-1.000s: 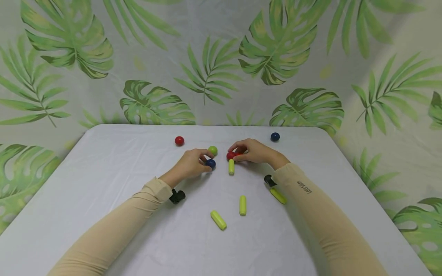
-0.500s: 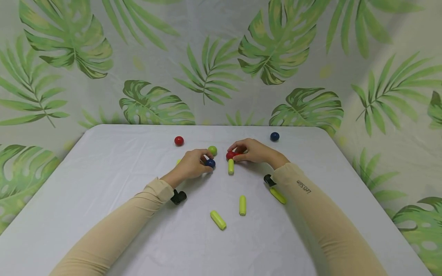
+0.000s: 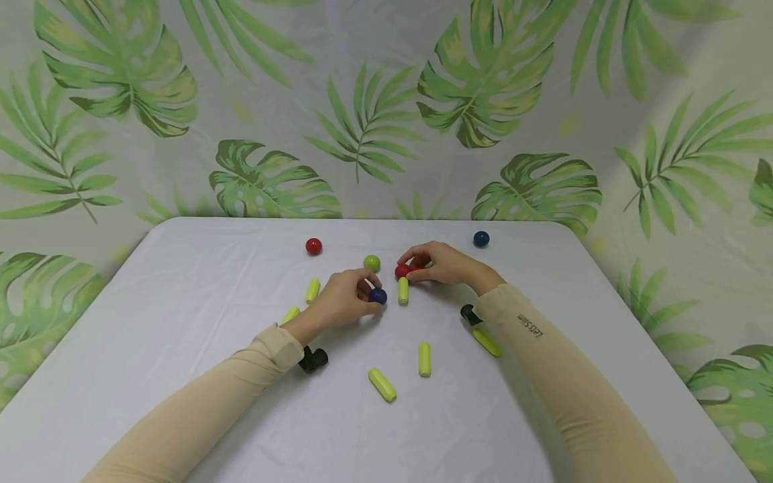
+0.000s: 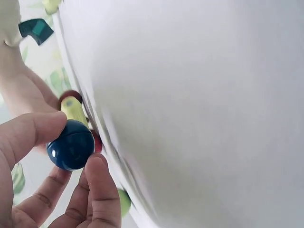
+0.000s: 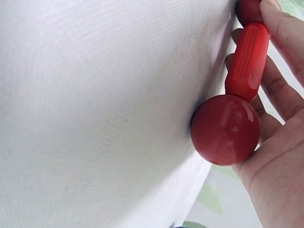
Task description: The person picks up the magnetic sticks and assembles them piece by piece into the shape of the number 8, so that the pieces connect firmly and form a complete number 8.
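My left hand (image 3: 347, 297) pinches a dark blue ball (image 4: 71, 145) between thumb and fingertips, above the table's middle. My right hand (image 3: 443, 263) holds a red piece made of a red rod (image 5: 247, 61) with a red ball (image 5: 225, 130) at one end and another red ball (image 3: 402, 271) at the other. From that far ball a yellow-green rod (image 3: 403, 291) points toward the front. In the head view the blue ball is just left of this rod; in the left wrist view it overlaps the rod's lower end.
Behind the hands lie a green ball (image 3: 372, 263), a red ball (image 3: 313, 246) and a blue ball (image 3: 480, 239). Yellow-green rods lie in front, such as one rod (image 3: 382, 385) and another rod (image 3: 425, 359). A rod (image 3: 486, 342) lies beneath the right forearm; another rod (image 3: 312, 291) lies by the left hand.
My left hand has moved toward the front and slightly right with the blue ball, uncovering two yellow-green rods to its left. My right hand stays almost still with the red piece.
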### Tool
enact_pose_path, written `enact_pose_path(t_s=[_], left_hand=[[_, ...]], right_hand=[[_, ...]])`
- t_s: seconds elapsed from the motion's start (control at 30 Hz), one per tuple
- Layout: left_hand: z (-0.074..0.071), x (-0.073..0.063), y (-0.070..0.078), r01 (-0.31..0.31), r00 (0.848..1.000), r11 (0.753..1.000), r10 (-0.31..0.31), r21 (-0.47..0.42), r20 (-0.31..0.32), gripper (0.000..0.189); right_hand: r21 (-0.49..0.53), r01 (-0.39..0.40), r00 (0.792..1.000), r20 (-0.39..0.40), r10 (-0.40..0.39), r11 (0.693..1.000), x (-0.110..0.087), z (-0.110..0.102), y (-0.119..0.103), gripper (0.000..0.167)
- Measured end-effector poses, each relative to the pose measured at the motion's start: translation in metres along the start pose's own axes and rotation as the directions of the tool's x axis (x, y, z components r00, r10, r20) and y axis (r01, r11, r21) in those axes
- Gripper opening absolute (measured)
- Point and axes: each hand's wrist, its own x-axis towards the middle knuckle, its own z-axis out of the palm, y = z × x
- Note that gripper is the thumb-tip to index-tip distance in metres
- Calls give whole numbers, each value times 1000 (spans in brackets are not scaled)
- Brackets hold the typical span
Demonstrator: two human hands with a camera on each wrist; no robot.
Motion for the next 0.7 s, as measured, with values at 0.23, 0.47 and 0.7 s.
enact_pose_path(t_s=[0.23,0.47,0.7], left_hand=[[10,-4,8,-22,999,999,24,-47,45,32],[19,-3,16,-28,996,998,33,-63,81,31],[23,-2,20,-35,995,997,41,-66,91,31]], right_hand=[[6,-2,1000,0,2,1000,1,0,0,38],[8,27,1000,-7,-27,1000,-3,-1,-4,38],[8,35,999,4,-35,999,-2,-1,-2,38]])
